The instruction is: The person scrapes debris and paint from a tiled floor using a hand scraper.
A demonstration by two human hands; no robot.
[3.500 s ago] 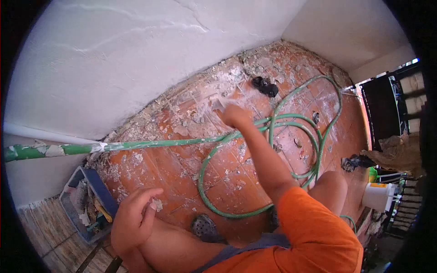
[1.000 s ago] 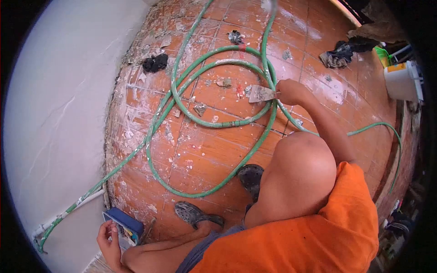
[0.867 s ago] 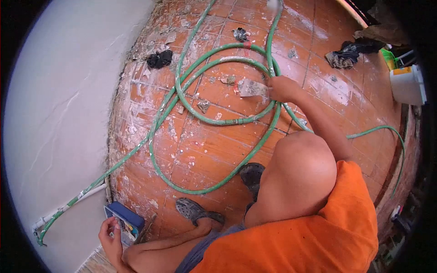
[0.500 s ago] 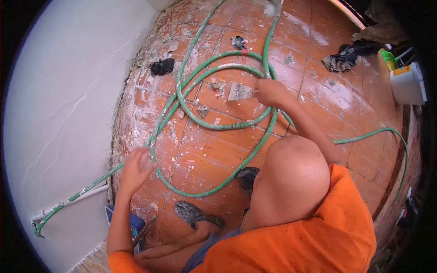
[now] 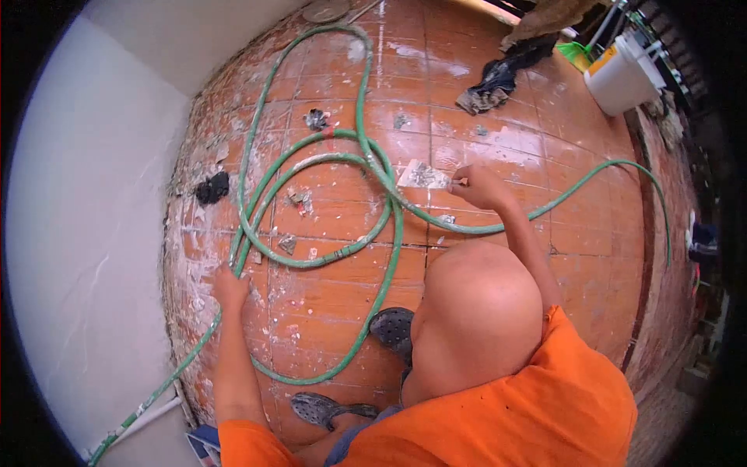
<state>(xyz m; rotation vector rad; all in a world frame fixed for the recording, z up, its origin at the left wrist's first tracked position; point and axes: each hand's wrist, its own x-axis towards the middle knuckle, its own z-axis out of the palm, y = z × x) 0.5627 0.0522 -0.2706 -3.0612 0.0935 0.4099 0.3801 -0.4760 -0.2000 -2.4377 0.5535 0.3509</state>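
A green garden hose [image 5: 383, 300], smeared with white, lies in overlapping loops on the floor. My left hand [image 5: 229, 288] is closed around it at the left side, near the wall. In my right hand [image 5: 481, 187] is a putty knife, its flat, pale, dirty blade [image 5: 422, 174] pointing left, just right of the hose loops. The fingers cover its handle. Below the right hand is my bare knee [image 5: 482, 292]. Two dark clogs [image 5: 393, 331] are on my feet.
Orange floor tiles [image 5: 459, 140] carry white smears and crumbs. A black scrap [image 5: 212, 188] lies by the pale wall [image 5: 93, 194]. Farther off are a crumpled black bag [image 5: 506, 74] and a white bucket [image 5: 622, 78]. A white pipe [image 5: 144, 420] runs at lower left.
My left hand has closed on the hose, having been beside it with fingers apart. The hose's upper loop has fallen leftward, and its right-hand run has shifted. The view has turned.
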